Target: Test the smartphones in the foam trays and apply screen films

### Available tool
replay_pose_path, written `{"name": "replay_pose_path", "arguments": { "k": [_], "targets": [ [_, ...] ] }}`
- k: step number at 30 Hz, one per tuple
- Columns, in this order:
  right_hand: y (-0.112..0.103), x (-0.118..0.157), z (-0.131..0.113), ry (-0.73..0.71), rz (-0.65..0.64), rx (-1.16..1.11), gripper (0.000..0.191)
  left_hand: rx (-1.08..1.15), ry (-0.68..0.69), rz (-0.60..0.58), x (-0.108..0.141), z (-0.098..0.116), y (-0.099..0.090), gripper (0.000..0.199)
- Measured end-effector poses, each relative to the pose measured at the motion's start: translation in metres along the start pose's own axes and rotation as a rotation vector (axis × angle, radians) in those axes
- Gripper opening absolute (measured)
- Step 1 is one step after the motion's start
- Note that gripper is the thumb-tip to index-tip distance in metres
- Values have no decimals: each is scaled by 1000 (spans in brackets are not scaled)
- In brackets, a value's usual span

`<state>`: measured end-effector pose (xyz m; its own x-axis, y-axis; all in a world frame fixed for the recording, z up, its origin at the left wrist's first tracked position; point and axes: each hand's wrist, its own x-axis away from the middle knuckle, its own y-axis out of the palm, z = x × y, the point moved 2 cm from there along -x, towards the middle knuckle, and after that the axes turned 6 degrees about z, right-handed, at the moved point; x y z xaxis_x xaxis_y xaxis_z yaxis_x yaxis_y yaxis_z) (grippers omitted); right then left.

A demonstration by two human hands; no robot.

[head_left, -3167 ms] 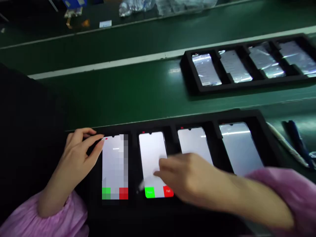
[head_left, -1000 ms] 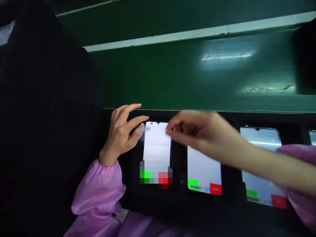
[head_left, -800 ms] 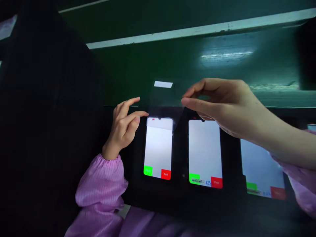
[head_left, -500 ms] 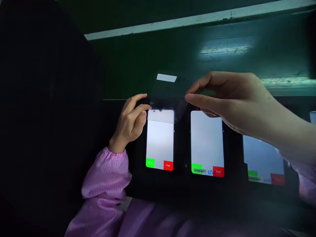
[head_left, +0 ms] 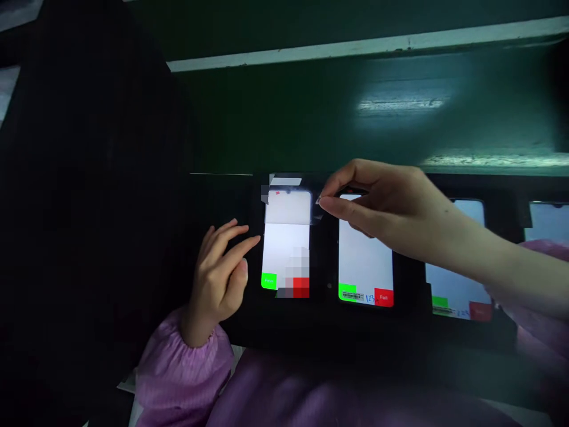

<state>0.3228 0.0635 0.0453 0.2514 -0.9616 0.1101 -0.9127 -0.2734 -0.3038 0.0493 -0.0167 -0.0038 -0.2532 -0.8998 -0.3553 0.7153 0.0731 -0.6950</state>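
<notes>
A lit phone (head_left: 284,246) with a white screen lies face up in front of me, with a green corner at its lower left and a red one at its lower right. Over its upper end is a clear film (head_left: 288,209) with a white strip near the top. My right hand (head_left: 386,204) pinches the film's right edge between thumb and fingertips. Beside the phone's left edge, my left hand (head_left: 217,276) is open, its fingers apart and holding nothing. A second lit phone (head_left: 365,255) lies partly under my right hand.
Further right is a third lit screen (head_left: 457,284), partly covered by my right forearm, and another screen (head_left: 551,222) at the far right edge. Behind the phones stretches a dark green surface (head_left: 275,118) with a pale strip (head_left: 288,52). Dark material fills the left side.
The film has come down lower over the phone's upper end, and my right hand has moved left and down with it. My left hand has let go of the film and drawn back down-left.
</notes>
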Motion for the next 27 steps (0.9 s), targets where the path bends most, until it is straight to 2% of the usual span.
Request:
{"name": "replay_pose_path", "arguments": {
  "k": [3,5,8,11,12,15,18,20,23,25,27],
  "targets": [
    [11,5,9,16,-63,31,22,-6,-8,-22,16,1,7,43],
    [20,16,13,-18,-76,138,19,19,-22,25,24,1,7,42],
    [27,49,13,-216,-134,429,21,65,-38,95,38,7,2,42],
    [23,92,12,-415,-223,567,31,70,-11,54,58,18,-1,47],
    [19,105,13,-463,-176,572,32,55,13,32,65,22,-1,49],
    [10,137,22,-532,127,717,26,-23,80,4,81,27,3,56],
    [11,162,41,-475,238,976,22,-165,121,8,85,25,10,57],
    [7,181,52,-452,335,993,22,-251,150,19,84,25,14,55],
    [-9,211,65,-437,610,941,27,-215,187,108,80,30,16,58],
    [-20,227,75,-349,675,1011,27,-131,195,166,78,36,21,61],
    [-30,240,87,-253,658,1079,28,-74,201,169,75,43,30,61]
  ]
}}
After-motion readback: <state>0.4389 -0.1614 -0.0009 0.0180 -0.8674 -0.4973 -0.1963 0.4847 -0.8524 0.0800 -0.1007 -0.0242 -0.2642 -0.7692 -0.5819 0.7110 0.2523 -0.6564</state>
